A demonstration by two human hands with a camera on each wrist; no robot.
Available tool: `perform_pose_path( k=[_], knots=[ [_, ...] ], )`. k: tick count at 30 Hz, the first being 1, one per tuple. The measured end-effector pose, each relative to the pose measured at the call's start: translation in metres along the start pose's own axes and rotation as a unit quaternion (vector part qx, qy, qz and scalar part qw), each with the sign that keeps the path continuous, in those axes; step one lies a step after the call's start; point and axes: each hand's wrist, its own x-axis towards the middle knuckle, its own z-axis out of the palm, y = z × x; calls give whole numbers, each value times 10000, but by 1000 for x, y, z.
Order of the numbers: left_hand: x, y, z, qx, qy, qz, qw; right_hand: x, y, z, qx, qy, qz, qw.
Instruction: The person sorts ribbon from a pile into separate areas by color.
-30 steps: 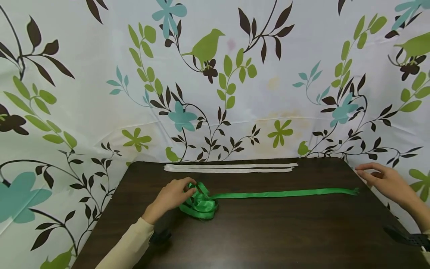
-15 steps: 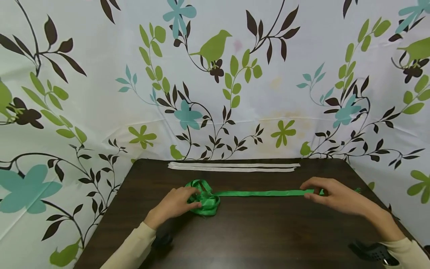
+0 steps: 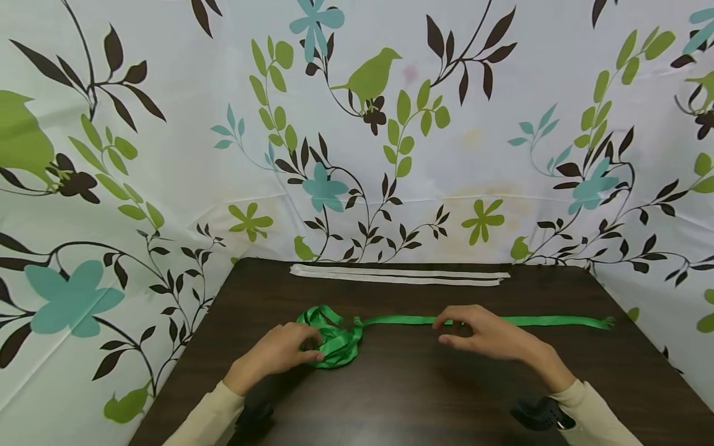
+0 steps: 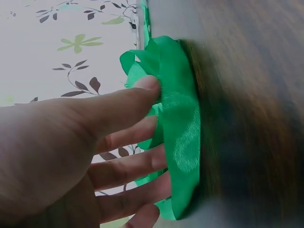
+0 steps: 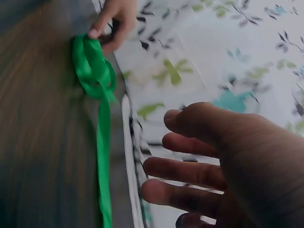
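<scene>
Soft, slick green ribbon (image 3: 343,350) on the bench (image 3: 424,396)

The ribbon lies in a looped heap, a flat strip (image 3: 549,320) running rightward to a frayed end (image 3: 608,323). Your left hand (image 3: 270,354) touches the heap's left side; I cannot tell if it grips. Your right hand (image 3: 488,333), fingers loose, holds nothing at the strip. The shiny fabric looks light, limp and liable to slide: pinch across several loops. Thin white bands (image 3: 401,280) lie behind.

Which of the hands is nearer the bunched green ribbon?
Left: the left hand touches the left side of the bunched ribbon; the right hand is apart, off to its right.
</scene>
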Motion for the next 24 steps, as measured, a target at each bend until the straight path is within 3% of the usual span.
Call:
perform_pose_path(
  k=[7,14,20,24],
  knots=[
    [-11,-5,-4,-87,-42,20,10000,64,-22,46,86,-207,-667,9975],
    [-12,-8,-9,43,-26,61,10000,120,-42,94,-399,-658,-1273,9889],
    [-14,-7,-13,236,115,-233,9994,138,-42,109,-962,-522,-969,9893],
    [-14,-1,-16,524,398,-357,9972,141,-42,112,-1040,-395,-746,9910]
  ],
)
